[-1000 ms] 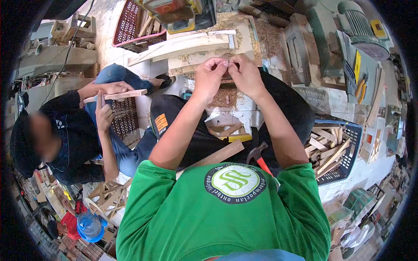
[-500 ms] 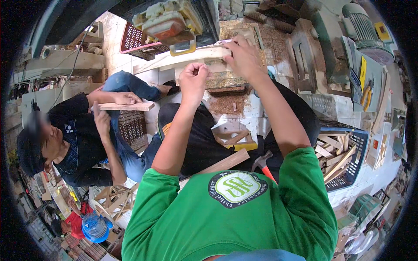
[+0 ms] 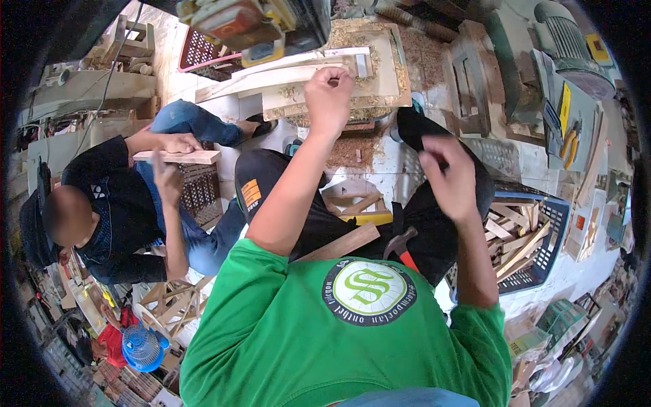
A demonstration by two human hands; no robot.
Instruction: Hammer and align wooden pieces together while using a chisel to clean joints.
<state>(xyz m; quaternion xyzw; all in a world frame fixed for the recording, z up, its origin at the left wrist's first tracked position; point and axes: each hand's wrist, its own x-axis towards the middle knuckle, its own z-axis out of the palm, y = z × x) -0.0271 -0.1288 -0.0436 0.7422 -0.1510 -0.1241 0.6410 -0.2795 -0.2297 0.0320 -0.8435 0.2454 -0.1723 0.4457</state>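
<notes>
My left hand (image 3: 329, 98) is closed in a loose fist over the right end of a pale wooden strip (image 3: 271, 80). Whatever its fingers may hold is too small or hidden. Another light strip (image 3: 298, 60) lies just behind, both resting on a low wooden work board (image 3: 386, 78) strewn with shavings. My right hand (image 3: 449, 180) is in the air above my right leg, away from the board; motion blurs its curled fingers. Across my lap lies a wooden piece (image 3: 346, 242), and beside it a hammer (image 3: 401, 247) with a red handle.
A yellow-and-grey machine part (image 3: 271, 49) hangs over the board's far left. At left, another person holds a wooden slat (image 3: 180, 157). A dark blue crate (image 3: 542, 261) of wood offcuts stands right; a red crate (image 3: 196, 54) sits far left. A motor (image 3: 563, 41) is far right.
My right hand has left the strips and come back toward me, to the right. My left hand has moved forward and right to the strip's end. The overhead machine part appears farther left.
</notes>
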